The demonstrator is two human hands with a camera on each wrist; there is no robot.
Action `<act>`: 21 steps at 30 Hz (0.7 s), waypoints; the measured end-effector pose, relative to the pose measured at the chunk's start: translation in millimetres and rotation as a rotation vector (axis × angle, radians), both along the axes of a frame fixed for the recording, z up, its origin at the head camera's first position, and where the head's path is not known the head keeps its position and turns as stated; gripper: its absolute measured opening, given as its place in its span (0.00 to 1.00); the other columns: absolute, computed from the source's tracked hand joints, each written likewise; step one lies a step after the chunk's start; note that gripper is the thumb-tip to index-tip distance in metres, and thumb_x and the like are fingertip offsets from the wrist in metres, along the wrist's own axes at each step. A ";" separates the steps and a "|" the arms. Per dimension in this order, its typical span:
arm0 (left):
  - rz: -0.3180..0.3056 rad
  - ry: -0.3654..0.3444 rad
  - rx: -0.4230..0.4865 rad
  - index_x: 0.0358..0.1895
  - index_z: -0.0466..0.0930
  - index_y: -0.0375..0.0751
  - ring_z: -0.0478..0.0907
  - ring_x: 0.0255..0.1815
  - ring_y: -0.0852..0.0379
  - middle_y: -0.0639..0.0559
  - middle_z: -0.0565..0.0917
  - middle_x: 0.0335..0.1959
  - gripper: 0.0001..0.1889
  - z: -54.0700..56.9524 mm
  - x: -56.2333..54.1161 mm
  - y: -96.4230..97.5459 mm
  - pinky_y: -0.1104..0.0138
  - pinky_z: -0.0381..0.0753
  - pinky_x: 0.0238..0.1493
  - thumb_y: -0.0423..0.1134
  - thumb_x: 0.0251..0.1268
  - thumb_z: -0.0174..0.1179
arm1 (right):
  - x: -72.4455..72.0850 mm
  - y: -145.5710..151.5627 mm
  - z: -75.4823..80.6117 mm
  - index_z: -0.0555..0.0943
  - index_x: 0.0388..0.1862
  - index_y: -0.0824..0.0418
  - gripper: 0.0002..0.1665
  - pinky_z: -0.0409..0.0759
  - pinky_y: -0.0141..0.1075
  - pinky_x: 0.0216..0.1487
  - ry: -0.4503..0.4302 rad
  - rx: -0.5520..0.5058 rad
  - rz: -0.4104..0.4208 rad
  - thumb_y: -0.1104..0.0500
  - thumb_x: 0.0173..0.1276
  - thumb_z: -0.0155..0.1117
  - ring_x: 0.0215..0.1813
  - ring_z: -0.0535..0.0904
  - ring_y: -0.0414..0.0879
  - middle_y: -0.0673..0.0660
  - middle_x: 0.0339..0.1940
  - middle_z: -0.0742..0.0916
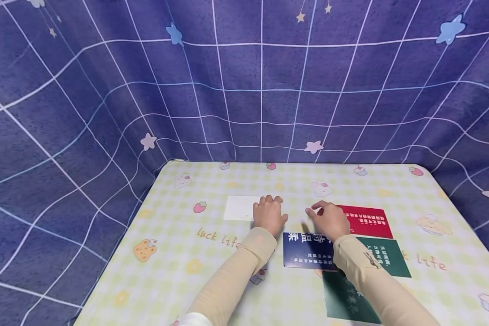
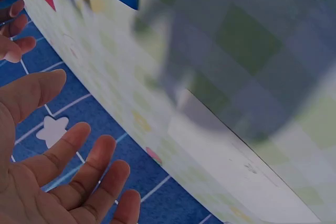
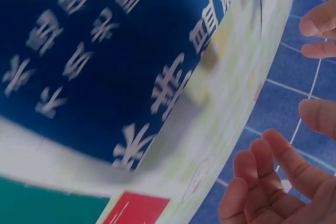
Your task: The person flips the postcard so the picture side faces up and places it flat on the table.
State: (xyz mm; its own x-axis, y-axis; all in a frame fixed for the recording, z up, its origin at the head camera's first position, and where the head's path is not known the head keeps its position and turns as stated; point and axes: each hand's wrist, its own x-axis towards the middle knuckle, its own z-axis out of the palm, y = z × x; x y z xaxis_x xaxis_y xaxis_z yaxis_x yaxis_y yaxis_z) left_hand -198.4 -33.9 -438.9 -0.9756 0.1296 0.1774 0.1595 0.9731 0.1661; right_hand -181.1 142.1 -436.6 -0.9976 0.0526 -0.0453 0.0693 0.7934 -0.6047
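Note:
My left hand [image 1: 267, 214] hovers at the right end of a white card [image 1: 239, 208], its fingers spread and loosely bent with nothing in them. In the left wrist view the white card [image 2: 231, 156] lies apart from those fingers. To the right, my right hand [image 1: 328, 219] is held over the table, fingers relaxed and holding nothing. It overlaps the left end of a red card [image 1: 368, 221] and is just above a navy card [image 1: 307, 251] with white characters. Two dark green cards [image 1: 391, 258] lie near the right forearm, one partly covered by the sleeve.
A pale checked tablecloth [image 1: 167, 271] with cartoon prints covers the table. Behind and to the left hangs a blue curtain [image 1: 236, 104] with white grid lines and stars. The lower green card [image 1: 346, 299] lies nearest the front, in the arm's shadow.

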 end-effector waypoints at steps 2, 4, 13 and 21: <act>0.008 0.009 0.003 0.57 0.84 0.50 0.79 0.52 0.51 0.50 0.85 0.48 0.25 -1.2 -0.3 -5.1 0.57 0.76 0.52 0.53 0.58 0.74 | -2.1 -4.9 -1.3 0.83 0.55 0.64 0.24 0.80 0.53 0.47 -0.006 0.001 0.006 0.47 0.72 0.64 0.42 0.81 0.57 0.63 0.43 0.87; 0.019 0.009 0.002 0.57 0.84 0.50 0.79 0.52 0.50 0.49 0.85 0.48 0.25 -2.2 -0.8 -10.3 0.57 0.75 0.52 0.53 0.58 0.74 | -4.0 -10.1 -2.0 0.83 0.55 0.63 0.24 0.80 0.53 0.46 -0.011 0.001 0.012 0.47 0.72 0.64 0.42 0.81 0.57 0.63 0.43 0.87; 0.056 -0.002 0.008 0.55 0.84 0.48 0.79 0.52 0.49 0.48 0.85 0.48 0.24 -3.7 -2.5 -31.2 0.56 0.75 0.51 0.51 0.57 0.75 | -12.7 -33.5 -8.4 0.84 0.54 0.63 0.23 0.79 0.50 0.43 -0.014 0.006 0.032 0.47 0.72 0.64 0.38 0.80 0.54 0.61 0.39 0.87; 0.100 -0.056 -0.020 0.57 0.83 0.48 0.78 0.54 0.48 0.48 0.84 0.49 0.24 -7.7 -5.7 -51.1 0.55 0.75 0.53 0.50 0.59 0.73 | -19.5 -55.0 -17.8 0.85 0.52 0.62 0.21 0.80 0.50 0.41 -0.012 0.019 0.060 0.47 0.72 0.64 0.36 0.81 0.53 0.59 0.37 0.87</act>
State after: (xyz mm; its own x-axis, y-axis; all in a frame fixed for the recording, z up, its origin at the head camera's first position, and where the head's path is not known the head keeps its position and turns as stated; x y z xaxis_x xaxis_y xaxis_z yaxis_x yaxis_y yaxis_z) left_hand -204.1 -85.0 -446.6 -0.9921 0.0340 0.1210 0.0525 0.9869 0.1527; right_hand -200.6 87.1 -454.3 -0.9984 -0.0068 -0.0568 0.0280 0.8077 -0.5889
